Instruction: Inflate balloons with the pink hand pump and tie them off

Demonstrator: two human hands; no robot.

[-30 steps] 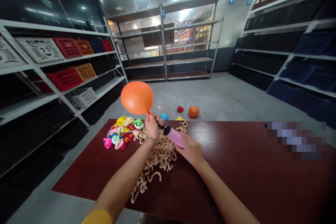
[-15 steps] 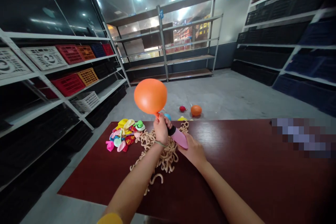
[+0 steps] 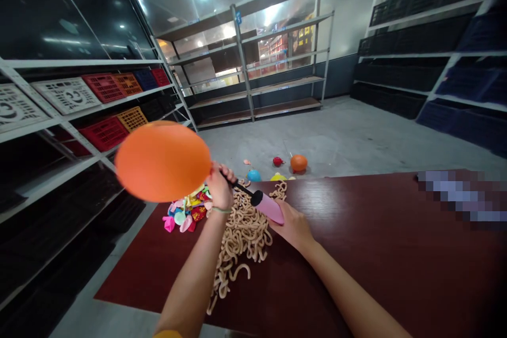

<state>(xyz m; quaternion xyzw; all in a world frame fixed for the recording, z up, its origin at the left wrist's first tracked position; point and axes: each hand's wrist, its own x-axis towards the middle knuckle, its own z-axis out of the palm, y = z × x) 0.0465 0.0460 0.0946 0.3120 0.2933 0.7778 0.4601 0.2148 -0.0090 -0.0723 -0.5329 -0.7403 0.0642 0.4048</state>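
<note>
An orange balloon (image 3: 162,161), partly inflated and smeared by motion, juts out to the left of my left hand (image 3: 222,187). That hand is closed around the balloon's neck and the black end of a hand pump's rod. The pink pump barrel (image 3: 269,207) with its black collar is wrapped by my right hand (image 3: 292,227). Between collar and left hand a length of black rod shows. Beneath the hands lies a heap of beige curved pieces (image 3: 245,229). Limp balloons (image 3: 186,211) of many colours are piled at the table's left, partly behind the orange balloon.
The dark red table (image 3: 356,253) carries a pixelated object (image 3: 459,195) at right. On the floor beyond its far edge lie an orange balloon (image 3: 298,163), a red balloon (image 3: 278,161) and a blue balloon (image 3: 254,175). Shelves with crates (image 3: 67,94) line the left side.
My left hand has moved left, away from the right hand, drawing the black rod out of the pink barrel. The orange balloon has swung left and down and looks larger.
</note>
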